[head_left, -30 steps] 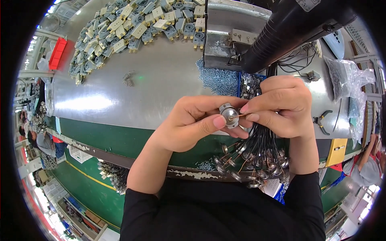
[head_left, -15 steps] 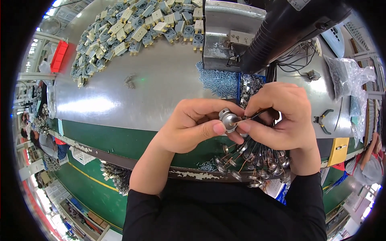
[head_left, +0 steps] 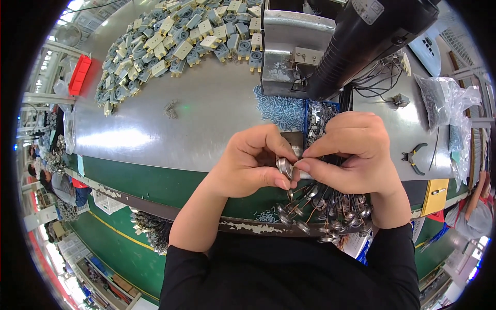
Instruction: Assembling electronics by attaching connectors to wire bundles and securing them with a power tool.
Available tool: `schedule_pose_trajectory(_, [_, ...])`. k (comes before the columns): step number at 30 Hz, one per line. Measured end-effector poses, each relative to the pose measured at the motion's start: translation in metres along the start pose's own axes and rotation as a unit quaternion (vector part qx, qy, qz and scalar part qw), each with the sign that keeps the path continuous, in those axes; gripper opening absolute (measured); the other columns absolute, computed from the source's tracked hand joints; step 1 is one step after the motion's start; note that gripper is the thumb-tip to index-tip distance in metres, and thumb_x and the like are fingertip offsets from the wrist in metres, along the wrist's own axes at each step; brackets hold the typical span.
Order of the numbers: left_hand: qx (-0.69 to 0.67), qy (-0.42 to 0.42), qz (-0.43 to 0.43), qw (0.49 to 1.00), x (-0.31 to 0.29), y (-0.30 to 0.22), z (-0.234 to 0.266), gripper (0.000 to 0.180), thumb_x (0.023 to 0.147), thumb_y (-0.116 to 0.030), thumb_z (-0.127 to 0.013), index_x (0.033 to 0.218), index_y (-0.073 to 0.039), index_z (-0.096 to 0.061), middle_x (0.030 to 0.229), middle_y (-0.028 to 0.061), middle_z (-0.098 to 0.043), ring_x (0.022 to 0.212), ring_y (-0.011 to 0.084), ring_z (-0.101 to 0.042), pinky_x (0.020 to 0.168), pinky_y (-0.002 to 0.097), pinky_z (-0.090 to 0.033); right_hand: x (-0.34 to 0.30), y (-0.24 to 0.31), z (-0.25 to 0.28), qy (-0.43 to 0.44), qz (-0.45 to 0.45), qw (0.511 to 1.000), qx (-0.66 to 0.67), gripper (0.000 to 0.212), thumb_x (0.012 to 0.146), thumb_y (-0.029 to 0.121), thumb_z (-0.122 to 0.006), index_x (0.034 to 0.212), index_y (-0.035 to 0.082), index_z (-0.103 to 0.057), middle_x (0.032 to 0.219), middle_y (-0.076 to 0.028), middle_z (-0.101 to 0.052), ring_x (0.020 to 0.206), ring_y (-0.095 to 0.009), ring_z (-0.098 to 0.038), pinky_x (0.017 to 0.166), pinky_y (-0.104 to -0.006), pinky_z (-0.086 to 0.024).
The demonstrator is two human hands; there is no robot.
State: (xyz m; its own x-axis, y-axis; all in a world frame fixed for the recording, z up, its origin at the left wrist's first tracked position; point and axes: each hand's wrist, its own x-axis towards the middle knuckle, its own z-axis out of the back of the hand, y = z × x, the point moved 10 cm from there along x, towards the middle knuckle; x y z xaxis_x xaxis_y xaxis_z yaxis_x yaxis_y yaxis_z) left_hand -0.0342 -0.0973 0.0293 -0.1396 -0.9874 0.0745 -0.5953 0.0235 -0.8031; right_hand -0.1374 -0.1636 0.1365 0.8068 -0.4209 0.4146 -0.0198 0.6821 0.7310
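Between the thumb and fingers of my left hand is a small round metal capsule, now turned almost edge-on. My right hand is closed in a pinch just to its right, its fingertips meeting the thin wire that comes from the capsule; little of the wire shows. Below both hands, a bunch of similar round metal capsules on thin copper-coloured and dark leads lies over the bench's front edge. Beyond my hands is a blue bin of small metal parts, beside a heap of bluish screws.
Grey and cream switch-like parts are piled at the back left. A black cylindrical machine body leans over the bench by a metal fixture. Pliers, a plastic bag and a yellow pad lie right.
My hands have shifted slightly left. The capsule has turned from showing its domed face to nearly edge-on, and my right fingertips have drawn closer to it.
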Motion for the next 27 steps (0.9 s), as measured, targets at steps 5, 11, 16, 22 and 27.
schedule_pose_trajectory(5, [0.039,-0.011,-0.053,0.998,0.001,-0.005,0.005,0.048,0.077,-0.02,-0.098,0.098,0.0,-0.06,0.092,0.0157,-0.074,0.077,0.0217,-0.075,0.065,0.0325,-0.06,-0.005,-0.001,0.0,-0.037,0.054,0.998,0.004,0.016,0.068,0.005,-0.09,0.077,0.008,-0.077,0.057,-0.002,-0.057,0.049,-0.02,-0.056,0.048,-0.0317,-0.038])
schedule_pose_trajectory(11, [0.346,-0.027,-0.204,0.915,-0.01,-0.032,0.007,0.03,0.085,0.001,-0.088,0.096,0.003,-0.06,0.093,0.0173,-0.074,0.08,0.0209,-0.076,0.07,0.0318,-0.062,-0.008,0.015,-0.003,-0.077,0.127,0.981,-0.127,0.019,0.069,0.002,-0.089,0.083,0.005,-0.077,0.06,-0.004,-0.06,0.048,-0.021,-0.057,0.047,-0.0322,-0.04])
schedule_pose_trajectory(16, [0.142,-0.1,-0.114,0.978,-0.004,-0.029,0.004,0.015,0.09,0.009,-0.079,0.098,0.004,-0.067,0.093,0.0143,-0.076,0.086,0.0178,-0.077,0.075,0.0304,-0.063,-0.005,0.01,0.002,-0.107,0.082,0.988,-0.079,0.018,0.071,0.002,-0.088,0.087,0.004,-0.079,0.061,-0.004,-0.061,0.048,-0.02,-0.056,0.047,-0.0324,-0.04])
schedule_pose_trajectory(22, [0.415,-0.113,-0.198,0.881,-0.011,-0.057,0.0,0.013,0.092,0.011,-0.073,0.103,0.004,-0.07,0.093,0.0133,-0.077,0.084,0.0177,-0.077,0.073,0.0301,-0.063,-0.004,0.002,-0.004,-0.016,0.011,1.0,-0.009,0.03,0.079,0.002,-0.081,0.108,0.001,-0.079,0.065,-0.006,-0.06,0.052,-0.02,-0.055,0.051,-0.0334,-0.042])
schedule_pose_trajectory(27, [0.571,-0.204,-0.302,0.735,-0.013,-0.065,-0.002,0.013,0.095,0.012,-0.069,0.104,0.003,-0.067,0.094,0.0127,-0.075,0.083,0.0181,-0.076,0.073,0.0302,-0.062,-0.002,-0.012,-0.02,0.041,-0.078,0.992,0.087,0.046,0.087,0.002,-0.07,0.132,-0.004,-0.071,0.072,-0.01,-0.058,0.061,-0.022,-0.056,0.058,-0.0348,-0.044])
